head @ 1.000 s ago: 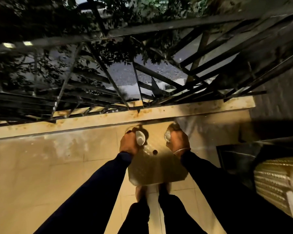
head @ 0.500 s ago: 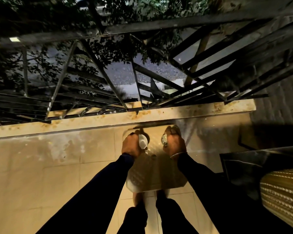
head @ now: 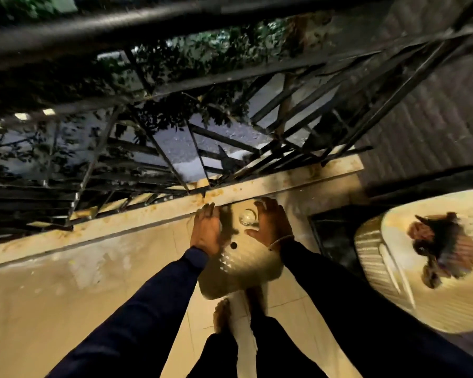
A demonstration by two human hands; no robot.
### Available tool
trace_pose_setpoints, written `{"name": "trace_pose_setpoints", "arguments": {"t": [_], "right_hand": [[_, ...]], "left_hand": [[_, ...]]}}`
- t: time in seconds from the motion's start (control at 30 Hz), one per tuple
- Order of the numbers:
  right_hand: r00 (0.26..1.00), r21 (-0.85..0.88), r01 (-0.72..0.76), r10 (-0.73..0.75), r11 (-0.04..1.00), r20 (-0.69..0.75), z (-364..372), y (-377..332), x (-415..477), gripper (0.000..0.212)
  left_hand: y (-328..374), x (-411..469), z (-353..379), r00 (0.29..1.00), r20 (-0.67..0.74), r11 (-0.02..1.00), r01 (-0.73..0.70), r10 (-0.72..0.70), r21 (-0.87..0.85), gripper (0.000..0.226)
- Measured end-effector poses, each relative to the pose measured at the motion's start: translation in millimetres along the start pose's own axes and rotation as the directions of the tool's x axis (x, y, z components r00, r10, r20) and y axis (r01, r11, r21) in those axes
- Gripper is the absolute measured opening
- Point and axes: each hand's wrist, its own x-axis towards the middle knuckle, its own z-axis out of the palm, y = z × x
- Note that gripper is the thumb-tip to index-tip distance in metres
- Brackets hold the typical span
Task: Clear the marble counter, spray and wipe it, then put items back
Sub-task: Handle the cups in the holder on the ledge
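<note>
A clear glass (head: 247,217) stands upright at the far edge of a beige plastic stool (head: 243,264) with a small round hole in its top. My right hand (head: 271,226) hovers just right of the glass, fingers spread and off it. My left hand (head: 206,231) lies flat over the stool's far left corner, fingers stretched toward the ledge. The white cup it carried is hidden under or behind the hand. Both arms wear dark sleeves.
A stained stone ledge (head: 148,214) and a black metal railing (head: 175,85) run just past the stool. A beige ribbed seat (head: 393,282) carrying a blurred dark brown object (head: 443,246) stands at the right beside a dark panel (head: 333,236). My bare feet (head: 221,315) are on the tiled floor.
Both hands have opened. The right hand has let go of the glass, which now stands on the stool. The left hand has flattened and its cup is out of sight. The view tilted.
</note>
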Motion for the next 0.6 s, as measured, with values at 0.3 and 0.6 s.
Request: {"name": "trace_pose_setpoints", "arguments": {"t": [0.3, 0.6], "right_hand": [[0.896, 0.019, 0.229, -0.203, 0.973, -0.395, -134, -21, -141, 0.066], [0.678, 0.074, -0.132, 0.145, 0.988, -0.720, -240, 75, -291, 0.049]], "left_hand": [[72, -107, -87, 0.894, -0.238, 0.908, -0.312, 0.381, 0.279, 0.073], [268, -177, -153, 0.447, -0.467, 0.595, -0.768, 0.763, 0.238, 0.058]]}}
